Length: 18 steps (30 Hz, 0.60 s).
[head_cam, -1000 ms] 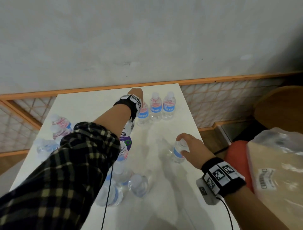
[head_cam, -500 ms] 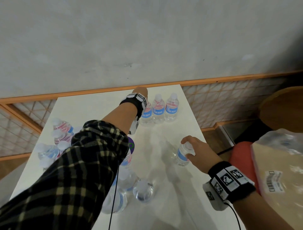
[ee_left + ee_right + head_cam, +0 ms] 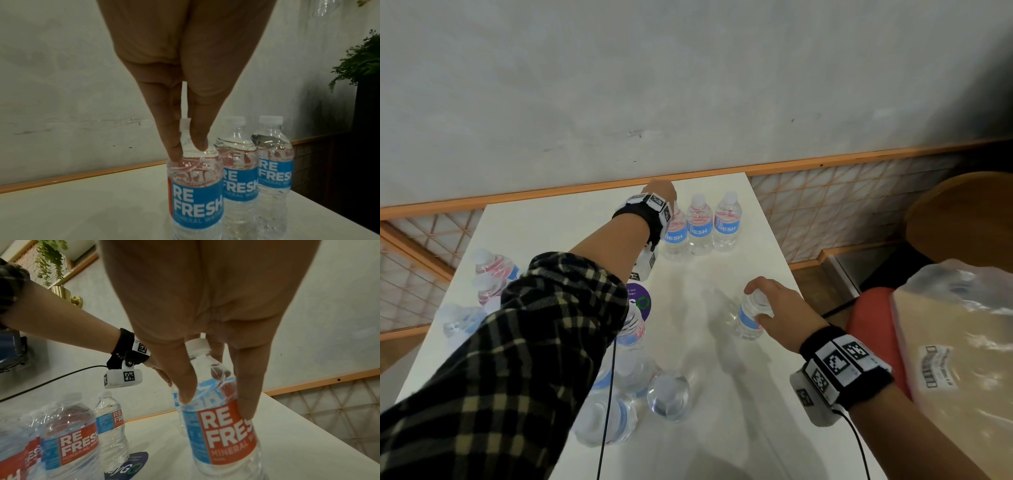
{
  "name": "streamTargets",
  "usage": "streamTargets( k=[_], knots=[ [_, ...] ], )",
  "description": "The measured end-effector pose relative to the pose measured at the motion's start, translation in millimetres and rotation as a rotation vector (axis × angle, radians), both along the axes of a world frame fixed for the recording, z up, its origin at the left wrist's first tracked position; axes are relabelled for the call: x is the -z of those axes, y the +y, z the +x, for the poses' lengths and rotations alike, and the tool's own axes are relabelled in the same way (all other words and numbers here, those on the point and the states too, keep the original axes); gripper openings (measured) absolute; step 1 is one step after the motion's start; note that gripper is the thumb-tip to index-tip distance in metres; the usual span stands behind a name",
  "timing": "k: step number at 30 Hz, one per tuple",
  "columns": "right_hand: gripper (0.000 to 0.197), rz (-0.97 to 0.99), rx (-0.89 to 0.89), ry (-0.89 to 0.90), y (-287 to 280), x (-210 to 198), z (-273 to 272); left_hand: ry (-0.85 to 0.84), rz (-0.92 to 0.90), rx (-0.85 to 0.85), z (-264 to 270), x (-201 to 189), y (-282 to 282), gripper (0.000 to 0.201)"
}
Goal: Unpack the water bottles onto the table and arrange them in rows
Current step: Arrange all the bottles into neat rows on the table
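Three bottles [image 3: 700, 228] now stand in the back row, left hand [image 3: 661, 192] seemingly still pinching the third, right hand [image 3: 779, 310] gripping the next bottle [image 3: 749, 317].

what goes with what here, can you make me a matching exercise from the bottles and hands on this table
Things:
1. left hand
2. right hand
3. rightmost bottle of the far row
4. purple sticker

States:
A. flat on the white table, partly hidden by the left arm
B. holds a lone bottle near the table's right edge
C. stands upright, untouched
D. fingers on the far row's left bottle

Pairs: 1-D, 2-B, 3-C, 4-A
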State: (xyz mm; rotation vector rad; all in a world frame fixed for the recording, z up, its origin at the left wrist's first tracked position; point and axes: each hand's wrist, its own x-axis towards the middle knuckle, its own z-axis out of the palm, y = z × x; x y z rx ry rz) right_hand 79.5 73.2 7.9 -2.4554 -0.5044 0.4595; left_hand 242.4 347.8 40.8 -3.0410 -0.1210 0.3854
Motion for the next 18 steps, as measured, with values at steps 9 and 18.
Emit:
streamTargets(
  k=[9,18],
  knots=[
    [0.044,-0.001,0.001,0.008,0,-2,0,-0.065,-0.051,-0.04,-13,-1,-2,0.053],
    [0.044,-0.006,0.021,0.024,1,-4,-1,-0.357,-0.209,0.271,-2,-23,-74,0.048]
  ],
)
